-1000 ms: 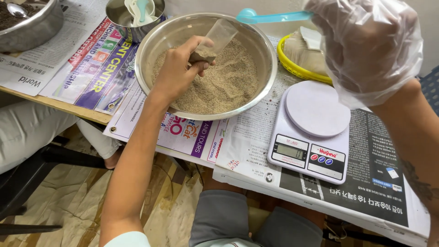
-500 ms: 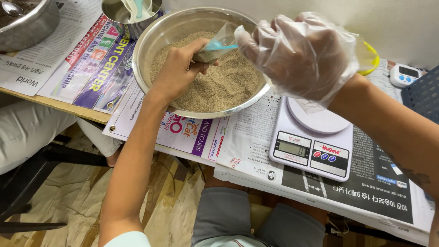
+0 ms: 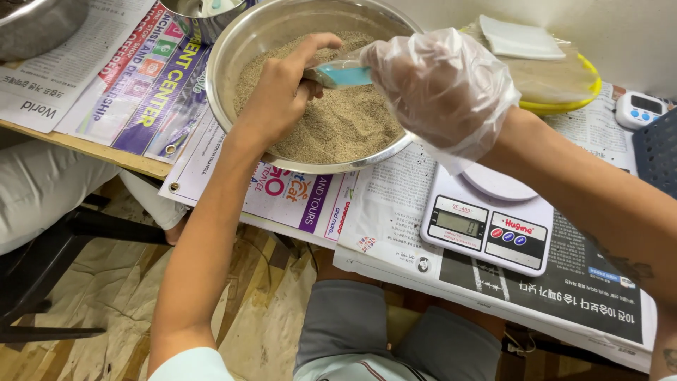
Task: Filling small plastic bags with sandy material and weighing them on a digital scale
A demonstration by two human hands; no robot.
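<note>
White kitchen scale (image 3: 488, 224), yellow-rimmed dish (image 3: 564, 95), small timer (image 3: 639, 110), newspapers (image 3: 106, 92).

We lose the light-blue plastic scoop (image 3: 343, 73) where it runs under the clear-gloved right hand (image 3: 441, 88). The bare left hand (image 3: 282, 95) hides its fingertips in the brown grain. The large steel mixing bowl (image 3: 233, 63) is cut off by the top edge.

A wide, shiny steel bowl (image 3: 233, 63) sits near the front edge of the table, on spread newspaper. It is partly filled with tan, sandy grain (image 3: 338, 123) heaped toward the near side. A light blue plastic scoop (image 3: 342, 73) lies nearly level over the grain, its handle end hidden inside a thin, clear, crinkled glove (image 3: 444, 85). The scoop's far end is covered, so its bowl cannot be made out.
</note>
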